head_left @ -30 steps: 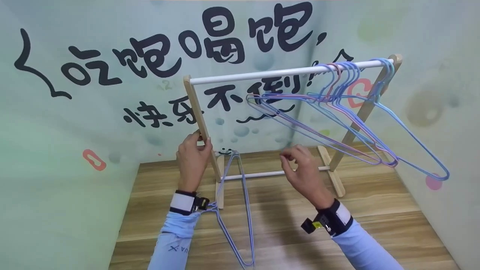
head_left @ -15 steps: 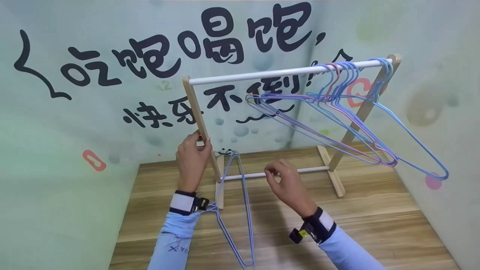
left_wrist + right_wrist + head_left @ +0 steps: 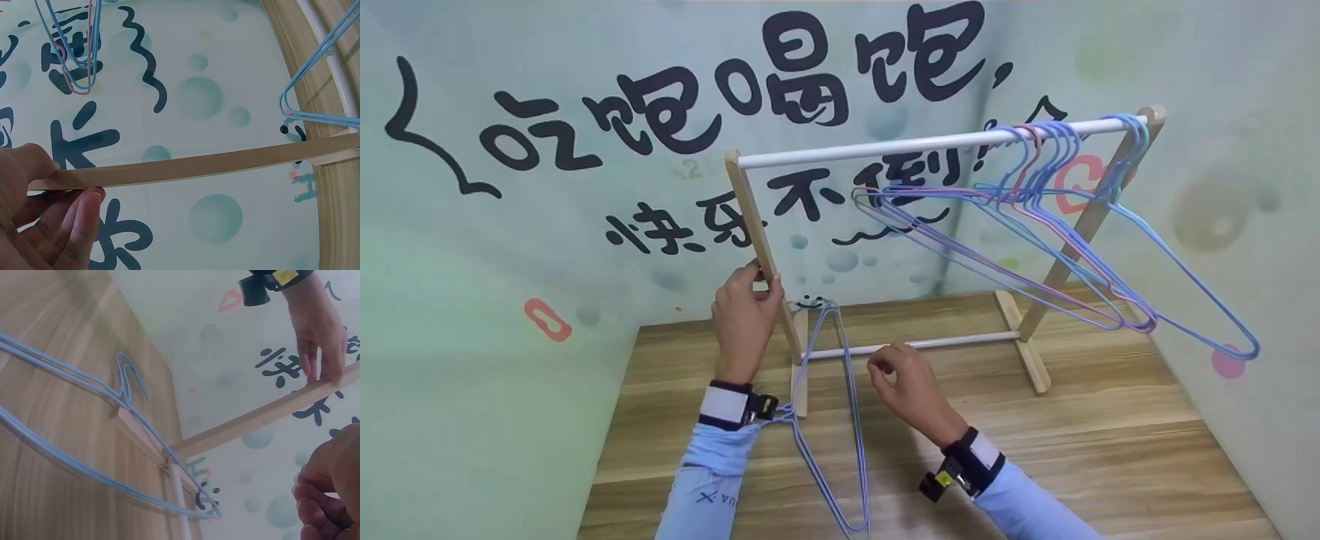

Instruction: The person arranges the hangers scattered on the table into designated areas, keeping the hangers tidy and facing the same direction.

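Note:
A small garment rack stands on a wood-grain surface. My left hand (image 3: 747,322) grips its left wooden post (image 3: 751,214), thumb on one side and fingers on the other. A set of thin blue wire hangers (image 3: 854,409) lies by the post's foot, across the lower white bar (image 3: 960,343); their hooks sit by the left wrist strap. Just right of these hangers hovers my right hand (image 3: 913,390), apart from them. In the right wrist view its fingers (image 3: 315,506) are loosely curled, with nothing visible between them and the thumb.
Several blue and pink hangers (image 3: 1020,196) hang on the right part of the upper white bar (image 3: 870,148), one apart at the far right end. The right wooden post (image 3: 1065,259) has a flat foot (image 3: 1031,360). A printed wall (image 3: 510,300) encloses the back and sides.
My right hand has moved left and down, from in front of the lower bar's right half to beside the lying hangers. The left hand stays on the post, and the hangers have not moved.

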### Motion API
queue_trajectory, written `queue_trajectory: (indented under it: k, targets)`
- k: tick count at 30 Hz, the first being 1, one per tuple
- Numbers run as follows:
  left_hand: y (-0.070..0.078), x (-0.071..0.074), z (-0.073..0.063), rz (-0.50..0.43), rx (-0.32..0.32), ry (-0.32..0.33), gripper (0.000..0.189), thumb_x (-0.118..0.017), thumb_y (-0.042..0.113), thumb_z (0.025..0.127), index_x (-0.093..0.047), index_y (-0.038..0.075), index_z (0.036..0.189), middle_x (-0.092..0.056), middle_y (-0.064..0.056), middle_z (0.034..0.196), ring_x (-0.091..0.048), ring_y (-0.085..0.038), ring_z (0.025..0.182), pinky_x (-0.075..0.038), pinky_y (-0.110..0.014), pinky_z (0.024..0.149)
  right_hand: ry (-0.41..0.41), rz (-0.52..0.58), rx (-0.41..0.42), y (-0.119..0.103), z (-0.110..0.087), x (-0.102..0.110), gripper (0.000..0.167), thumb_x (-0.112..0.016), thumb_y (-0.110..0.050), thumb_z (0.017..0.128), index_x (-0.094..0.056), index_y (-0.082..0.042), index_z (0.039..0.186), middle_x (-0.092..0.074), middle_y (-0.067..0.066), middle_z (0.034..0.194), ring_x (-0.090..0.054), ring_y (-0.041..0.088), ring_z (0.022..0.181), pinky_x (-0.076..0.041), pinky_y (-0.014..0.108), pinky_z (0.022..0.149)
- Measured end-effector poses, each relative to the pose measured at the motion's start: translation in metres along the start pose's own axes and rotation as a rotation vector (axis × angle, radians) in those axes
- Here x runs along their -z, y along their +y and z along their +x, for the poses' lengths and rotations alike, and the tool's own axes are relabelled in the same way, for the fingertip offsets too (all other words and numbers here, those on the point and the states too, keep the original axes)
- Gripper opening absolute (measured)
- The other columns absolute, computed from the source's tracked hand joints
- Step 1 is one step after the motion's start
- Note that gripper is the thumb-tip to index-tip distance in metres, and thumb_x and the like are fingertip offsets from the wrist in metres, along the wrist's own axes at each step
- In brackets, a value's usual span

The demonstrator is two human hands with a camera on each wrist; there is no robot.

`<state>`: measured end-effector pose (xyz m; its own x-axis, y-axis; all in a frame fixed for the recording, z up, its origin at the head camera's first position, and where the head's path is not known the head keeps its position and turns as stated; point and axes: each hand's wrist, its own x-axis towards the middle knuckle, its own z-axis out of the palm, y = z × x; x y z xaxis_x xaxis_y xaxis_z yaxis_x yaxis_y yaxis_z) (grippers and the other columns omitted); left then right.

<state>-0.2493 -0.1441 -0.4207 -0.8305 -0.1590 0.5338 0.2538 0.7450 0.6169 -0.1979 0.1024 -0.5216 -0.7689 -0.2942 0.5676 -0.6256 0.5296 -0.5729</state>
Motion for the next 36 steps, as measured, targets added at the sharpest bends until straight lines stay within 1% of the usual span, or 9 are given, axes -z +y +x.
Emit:
queue_trajectory:
  k: [5,11,13,16,20,25,28,31,36]
  targets:
    - [0.001,0.0,0.0,0.009,0.0,0.001,0.024,-0.07,0.018,0.096,-0.071,0.001,0.113,-0.071,-0.012,0.102,-0.073,-0.021,0.078,-0.059,-0.039,0.068,-0.061,0.009,-0.023,-0.001,-0.005,-0.018,0.007,-0.073,0.0,0.089,-0.069,-0.006,0.091,-0.065,0.001,0.088,-0.06,0.014,0.08,-0.053,0.031,0.072]
    - [0.001,-0.001,0.0,0.019,-0.002,0.002,0.026,-0.07,0.019,0.096,-0.071,0.001,0.115,-0.071,-0.012,0.102,-0.074,-0.02,0.077,-0.059,-0.041,0.068,-0.153,0.036,-0.047,-0.002,-0.014,-0.044,0.005,-0.072,0.0,0.089,-0.071,-0.005,0.089,-0.063,0.0,0.083,-0.058,0.013,0.076,-0.051,0.027,0.068]
    - [0.001,-0.001,0.0,0.02,-0.001,0.003,0.026,-0.07,0.019,0.096,-0.07,0.001,0.115,-0.071,-0.013,0.102,-0.074,-0.021,0.077,-0.059,-0.041,0.068,-0.193,0.052,-0.054,-0.002,-0.018,-0.053,0.006,-0.071,0.001,0.088,-0.071,-0.005,0.09,-0.063,0.001,0.084,-0.058,0.013,0.076,-0.052,0.025,0.067]
    - [0.001,-0.001,0.0,0.014,-0.002,0.005,0.027,-0.07,0.018,0.096,-0.07,0.0,0.116,-0.071,-0.014,0.103,-0.074,-0.022,0.078,-0.06,-0.041,0.069,-0.247,0.043,-0.082,-0.006,-0.023,-0.065,0.004,-0.073,-0.002,0.089,-0.071,-0.006,0.092,-0.065,0.001,0.086,-0.059,0.012,0.077,-0.052,0.024,0.068]
    - [0.001,0.0,0.0,0.013,-0.004,0.002,0.027,-0.07,0.018,0.096,-0.07,0.0,0.116,-0.071,-0.014,0.103,-0.074,-0.022,0.079,-0.059,-0.041,0.07,-0.301,0.006,-0.11,-0.011,-0.027,-0.079,0.004,-0.074,-0.008,0.091,-0.072,-0.007,0.094,-0.065,0.0,0.086,-0.059,0.011,0.076,-0.052,0.023,0.067]
    - [0.0,-0.001,0.0,0.02,-0.004,0.004,0.025,-0.071,0.018,0.096,-0.07,0.001,0.114,-0.071,-0.013,0.102,-0.074,-0.022,0.079,-0.059,-0.042,0.07,-0.346,0.013,-0.108,-0.016,-0.031,-0.099,0.003,-0.071,-0.011,0.092,-0.072,-0.009,0.091,-0.063,-0.005,0.081,-0.056,0.008,0.071,-0.049,0.021,0.063]
    - [-0.001,-0.001,0.0,0.022,-0.005,0.002,0.025,-0.07,0.019,0.096,-0.07,0.001,0.113,-0.071,-0.013,0.102,-0.074,-0.022,0.079,-0.059,-0.042,0.07,-0.367,0.005,-0.11,-0.019,-0.035,-0.109,0.007,-0.071,-0.016,0.094,-0.072,-0.011,0.089,-0.059,-0.008,0.078,-0.054,0.006,0.067,-0.046,0.02,0.059]
    - [-0.001,-0.001,0.0,0.022,-0.005,0.001,0.024,-0.07,0.019,0.097,-0.07,0.002,0.113,-0.071,-0.013,0.103,-0.074,-0.022,0.079,-0.059,-0.041,0.07,-0.377,-0.022,-0.118,-0.021,-0.039,-0.117,0.011,-0.073,-0.02,0.093,-0.071,-0.013,0.085,-0.057,-0.01,0.074,-0.051,0.004,0.062,-0.044,0.02,0.056]
    - [-0.001,-0.001,0.0,0.012,-0.014,0.009,0.024,-0.07,0.018,0.096,-0.071,0.001,0.113,-0.071,-0.012,0.103,-0.074,-0.021,0.079,-0.059,-0.043,0.07,-0.407,-0.048,-0.164,-0.025,-0.041,-0.128,0.027,-0.077,-0.03,0.091,-0.063,-0.017,0.072,-0.05,-0.012,0.066,-0.046,0.005,0.055,-0.04,0.022,0.052]
